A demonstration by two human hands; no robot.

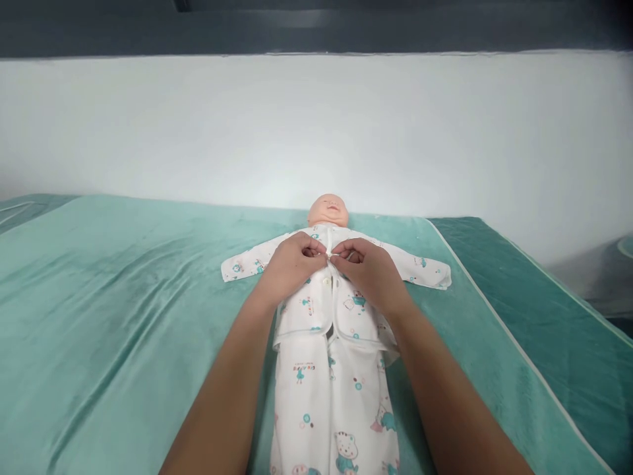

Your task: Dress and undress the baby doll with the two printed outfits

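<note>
A baby doll point(328, 210) lies on its back, dressed in a white printed baby jacket point(307, 307) and matching trousers point(306, 389). Both sleeves stretch out to the sides. At the chest, my left hand point(299, 260) pinches the left front edge of the jacket. My right hand point(363, 264) pinches the other front edge, with the fingertips of both hands almost meeting at the middle. Below them a small button point(326, 282) shows on the placket, and the lower jacket fronts hang apart. What lies exactly between my fingertips is mostly hidden.
A light green cloth point(148, 330) with some creases covers the surface under the doll. Darker green fabric point(544, 316) lies to the right, past a pale edging. Behind the doll's head rises a white wall point(316, 125), with a dark band point(316, 26) above it.
</note>
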